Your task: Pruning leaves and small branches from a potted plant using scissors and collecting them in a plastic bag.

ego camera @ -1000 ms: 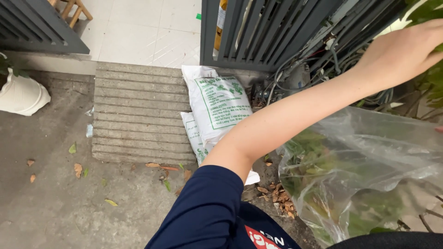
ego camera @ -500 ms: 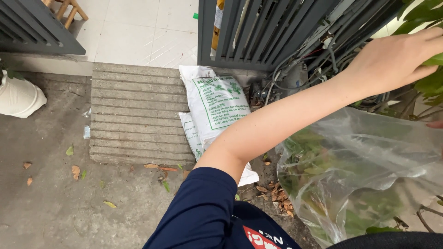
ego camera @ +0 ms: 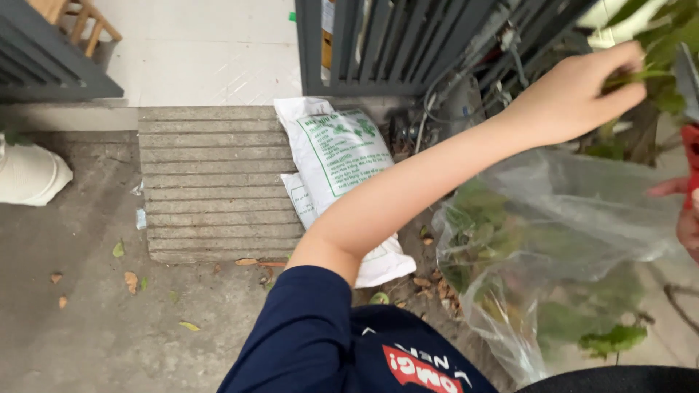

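My left arm reaches across to the upper right, where my left hand (ego camera: 575, 94) pinches a green leafy stem (ego camera: 635, 73) of a plant (ego camera: 666, 40). Only a few fingers of my right hand (ego camera: 681, 211) show at the right edge. They wrap a red-handled cutting tool (ego camera: 692, 156), whose grey blade points up beside the stem. A clear plastic bag (ego camera: 553, 240) holding green cuttings and leaves hangs open below both hands, its rim by my right hand.
White printed sacks (ego camera: 338, 160) lean against a dark slatted gate (ego camera: 393, 44), with tangled cables (ego camera: 451, 94) next to them. A ribbed concrete ramp (ego camera: 211, 182) leads to a tiled floor. At far left stands a white pot (ego camera: 29, 175). Dry leaves litter the ground.
My left hand has closed its fingers on the stem and drawn it slightly left. The red-handled tool and its blade have come into view at the right edge.
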